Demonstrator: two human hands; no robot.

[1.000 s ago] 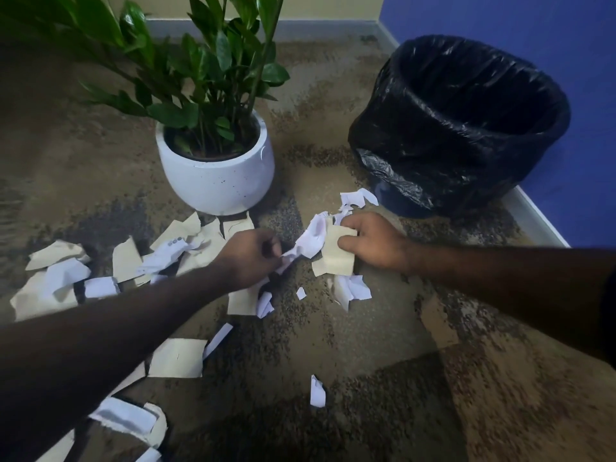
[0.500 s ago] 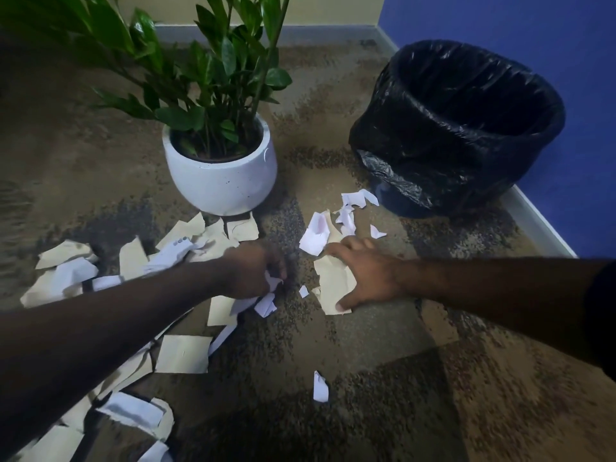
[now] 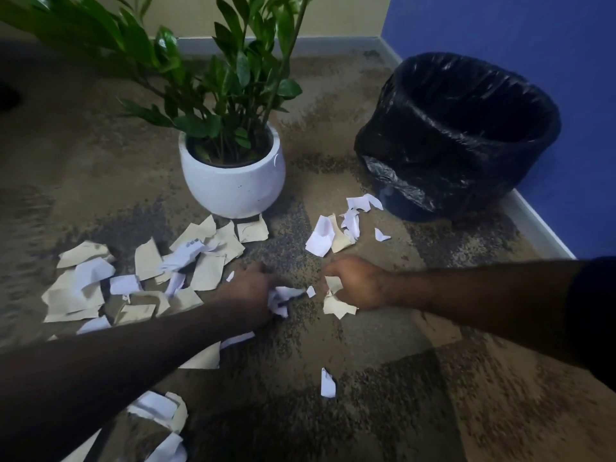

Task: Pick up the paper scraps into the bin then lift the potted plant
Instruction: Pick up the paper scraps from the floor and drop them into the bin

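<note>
Mid-frame, my left hand [image 3: 248,288] curls its fingers around white paper scraps [image 3: 283,296]; my right hand [image 3: 358,281] grips tan scraps [image 3: 336,305]. More litter the carpet [image 3: 366,378] left; potted plant [image 3: 233,181] upper centre, bin [image 3: 456,135] upper right

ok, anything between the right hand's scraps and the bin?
Nothing visible. The right hand grips tan scraps; between it and the black-lined bin there is only carpet with loose scraps lying flat. The potted plant stands off to the side.

No text, label or number on the paper scraps [image 3: 206,258] can be read.
</note>
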